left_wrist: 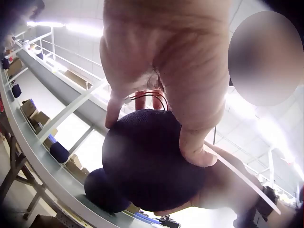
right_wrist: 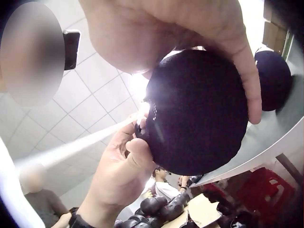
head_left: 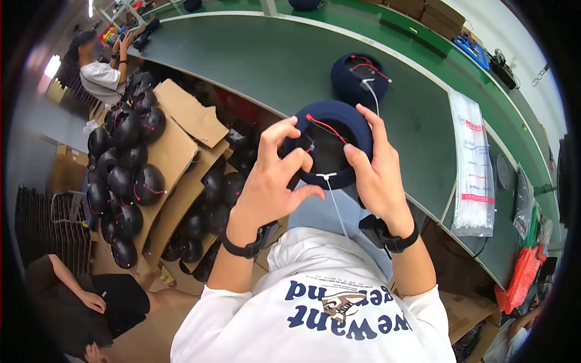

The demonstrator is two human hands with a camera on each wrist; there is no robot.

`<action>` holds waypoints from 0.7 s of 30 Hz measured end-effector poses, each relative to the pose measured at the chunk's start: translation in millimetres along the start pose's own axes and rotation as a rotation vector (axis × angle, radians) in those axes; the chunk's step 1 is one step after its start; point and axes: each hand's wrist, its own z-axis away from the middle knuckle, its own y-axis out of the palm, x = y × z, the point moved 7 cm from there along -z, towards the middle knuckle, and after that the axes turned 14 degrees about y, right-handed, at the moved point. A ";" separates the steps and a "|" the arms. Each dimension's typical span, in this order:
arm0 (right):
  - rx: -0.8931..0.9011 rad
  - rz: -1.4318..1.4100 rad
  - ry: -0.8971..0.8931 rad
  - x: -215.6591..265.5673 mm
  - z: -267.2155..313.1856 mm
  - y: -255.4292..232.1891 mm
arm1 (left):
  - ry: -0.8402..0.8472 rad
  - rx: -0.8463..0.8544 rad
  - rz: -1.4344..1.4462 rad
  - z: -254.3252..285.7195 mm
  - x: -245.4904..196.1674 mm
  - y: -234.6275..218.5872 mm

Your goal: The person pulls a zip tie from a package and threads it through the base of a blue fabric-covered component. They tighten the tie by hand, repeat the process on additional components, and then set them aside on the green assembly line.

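A round dark-blue fabric-covered shell (head_left: 331, 109), hollow with a black inside, is held up between both hands, over the table's near edge. Red wires (head_left: 327, 126) lie across its opening, and a white cable tie (head_left: 336, 202) hangs from its lower rim. My left hand (head_left: 273, 169) grips the left side, fingers bent at the rim and opening. The right hand (head_left: 380, 169) grips the right side, thumb at the inner rim and fingers outside. The shell's outer side (left_wrist: 147, 161) fills the middle of the left wrist view and also shows (right_wrist: 199, 114) in the right wrist view.
A second blue shell (head_left: 348, 85) with a white tie sits on the green table (head_left: 272, 54). Bagged white ties (head_left: 473, 163) lie at the right. Black shells (head_left: 126, 127) and cardboard (head_left: 175, 163) are piled at the left. Other people (head_left: 100, 75) are at the left.
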 end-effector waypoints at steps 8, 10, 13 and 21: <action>0.040 -0.002 0.041 -9.1 0.1 19.4 | -0.084 0.054 0.043 11.7 12.3 -10.1; 0.060 -0.005 0.061 -19.1 -7.1 24.1 | -0.076 0.068 -0.003 12.6 17.0 -7.3; 0.098 -0.062 0.081 -40.4 -14.8 28.3 | -0.077 0.065 -0.029 11.0 30.1 -10.6; -0.414 0.004 -0.024 -80.7 26.3 -91.9 | -0.165 -0.023 -0.136 -11.9 125.5 -38.4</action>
